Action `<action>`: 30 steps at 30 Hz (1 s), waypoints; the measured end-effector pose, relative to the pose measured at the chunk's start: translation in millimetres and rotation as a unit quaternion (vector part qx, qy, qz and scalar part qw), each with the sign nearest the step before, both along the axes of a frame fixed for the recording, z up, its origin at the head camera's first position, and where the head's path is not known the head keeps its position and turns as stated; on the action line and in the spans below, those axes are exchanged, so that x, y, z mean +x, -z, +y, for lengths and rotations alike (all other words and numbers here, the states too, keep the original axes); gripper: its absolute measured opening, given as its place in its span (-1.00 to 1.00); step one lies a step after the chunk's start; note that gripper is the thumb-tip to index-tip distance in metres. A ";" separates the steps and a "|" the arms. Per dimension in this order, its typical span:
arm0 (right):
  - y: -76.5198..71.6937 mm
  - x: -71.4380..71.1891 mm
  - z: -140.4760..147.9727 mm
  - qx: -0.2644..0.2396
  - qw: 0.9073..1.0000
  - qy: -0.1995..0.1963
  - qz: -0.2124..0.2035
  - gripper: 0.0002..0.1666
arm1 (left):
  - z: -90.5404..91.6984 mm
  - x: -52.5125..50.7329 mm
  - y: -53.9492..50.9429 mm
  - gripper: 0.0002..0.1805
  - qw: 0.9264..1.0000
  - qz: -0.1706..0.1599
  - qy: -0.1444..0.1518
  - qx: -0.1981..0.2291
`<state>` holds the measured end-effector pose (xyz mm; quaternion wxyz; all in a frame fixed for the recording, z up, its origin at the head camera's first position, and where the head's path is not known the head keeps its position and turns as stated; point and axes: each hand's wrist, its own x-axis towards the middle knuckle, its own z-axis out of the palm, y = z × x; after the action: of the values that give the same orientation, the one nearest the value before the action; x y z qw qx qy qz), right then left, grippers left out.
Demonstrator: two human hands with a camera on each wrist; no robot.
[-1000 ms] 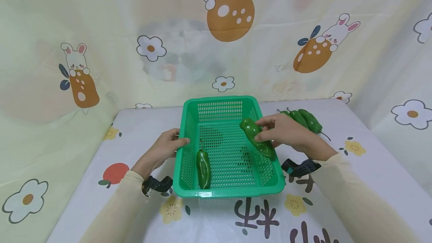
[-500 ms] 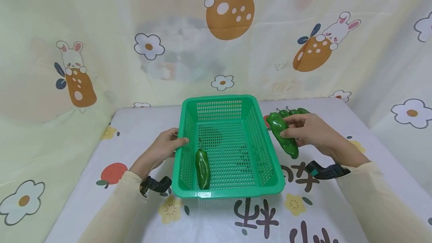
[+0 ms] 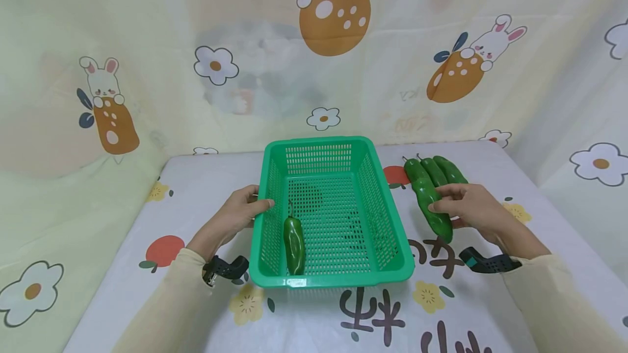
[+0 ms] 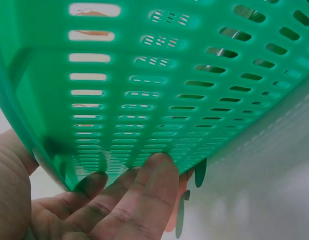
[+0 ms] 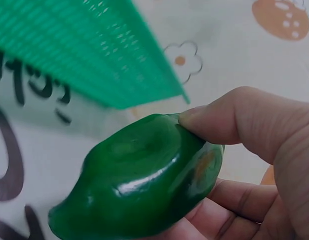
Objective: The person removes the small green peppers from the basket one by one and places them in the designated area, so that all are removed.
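A green plastic basket point(image 3: 333, 279) with slotted walls stands mid-table. My left hand point(image 3: 237, 214) grips its left rim, thumb over the edge; in the left wrist view the fingers point(image 4: 144, 200) lie against the outer slotted wall. One green pepper point(image 3: 295, 247) lies inside the basket at the left. To the right of the basket, my right hand point(image 3: 473, 211) pinches another green pepper point(image 3: 432, 208) between thumb and fingers. The right wrist view shows this glossy pepper point(image 5: 139, 175) close up, with the thumb on its top. Whether it touches the table cannot be told.
Several green peppers point(image 3: 448, 168) lie side by side at the back right, just beyond the held one. A patterned cloth point(image 3: 196, 309) covers the table, and a printed curtain point(image 3: 265, 97) hangs behind it. Black cameras are strapped to both wrists.
My right hand has carried the held pepper from over the basket's right side out to the right and lower, beside the other peppers. The left hand and basket have barely moved.
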<state>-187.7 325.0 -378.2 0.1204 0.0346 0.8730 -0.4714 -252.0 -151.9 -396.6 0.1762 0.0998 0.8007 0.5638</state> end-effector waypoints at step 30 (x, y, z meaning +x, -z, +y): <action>49.4 5.5 22.2 0.064 0.995 0.051 -0.055 -0.15 | 1.1 1.7 -2.5 -0.46 1.000 -0.001 0.000 0.001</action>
<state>-182.2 347.2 -427.7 0.1413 0.1130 0.8905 -0.4174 -250.3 -150.7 -394.1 0.1765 0.0993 0.8001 0.5647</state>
